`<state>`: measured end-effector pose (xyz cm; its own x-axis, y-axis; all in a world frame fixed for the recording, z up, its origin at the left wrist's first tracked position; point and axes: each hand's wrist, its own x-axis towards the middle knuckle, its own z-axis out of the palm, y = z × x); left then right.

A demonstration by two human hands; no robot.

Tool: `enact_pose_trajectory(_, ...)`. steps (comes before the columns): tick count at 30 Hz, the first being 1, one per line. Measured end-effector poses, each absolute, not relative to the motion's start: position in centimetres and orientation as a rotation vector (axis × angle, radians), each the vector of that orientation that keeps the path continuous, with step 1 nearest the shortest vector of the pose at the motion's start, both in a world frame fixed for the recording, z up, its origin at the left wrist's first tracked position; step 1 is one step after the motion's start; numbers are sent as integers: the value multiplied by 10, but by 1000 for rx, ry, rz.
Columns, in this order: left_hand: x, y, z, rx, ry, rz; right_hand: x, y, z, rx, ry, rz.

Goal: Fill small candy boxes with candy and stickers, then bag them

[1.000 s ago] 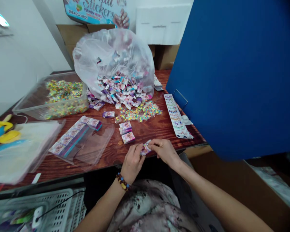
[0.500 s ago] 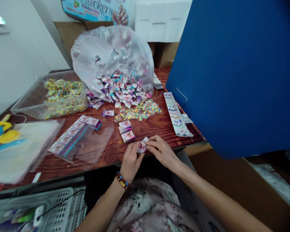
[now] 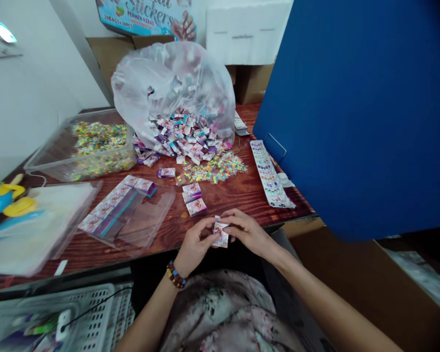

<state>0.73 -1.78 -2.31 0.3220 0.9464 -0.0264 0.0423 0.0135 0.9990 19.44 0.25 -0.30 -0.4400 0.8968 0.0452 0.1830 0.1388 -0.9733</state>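
Just off the table's front edge, a small printed candy box [image 3: 220, 236] is held between both hands. My left hand [image 3: 195, 244] grips its left side, thumb on the front. On the right and top, the fingers of my right hand [image 3: 246, 231] are closed on the box near its upper end. Beyond them, small boxes [image 3: 195, 207] lie close together on the table, and a single box [image 3: 166, 172] lies farther back. Colourful candy packets [image 3: 216, 167] are heaped behind. To the left, a clear plastic bag [image 3: 146, 215] has a row of boxes [image 3: 112, 201] on it.
A large clear bag [image 3: 132, 93] spills many boxes at the back. A plastic bin [image 3: 46, 164] of candy packets stands left, near stacked plastic bags [image 3: 25, 239]. A sticker strip [image 3: 267, 173] lies right, beside a big blue panel [image 3: 344, 112]. A white basket [image 3: 99, 313] sits below.
The box has turned more upright, its printed front now facing me, and moved slightly lower. My right fingers have shifted onto its upper part. The view has swung slightly left.
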Motion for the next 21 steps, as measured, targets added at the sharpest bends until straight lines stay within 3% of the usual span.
enact_pose_trajectory(5, 8, -20, -25, 1206, 972, 941, 196, -1, -1, -1016, -1865, 1178)
enact_pose_trajectory(12, 12, -28, -19, 1202, 1002, 1039, 193, -16, -11, -1159, -1499, 1294)
enact_pose_trajectory(21, 10, -34, -11, 1241, 978, 1008, 193, -18, 3, -982, -1896, 899)
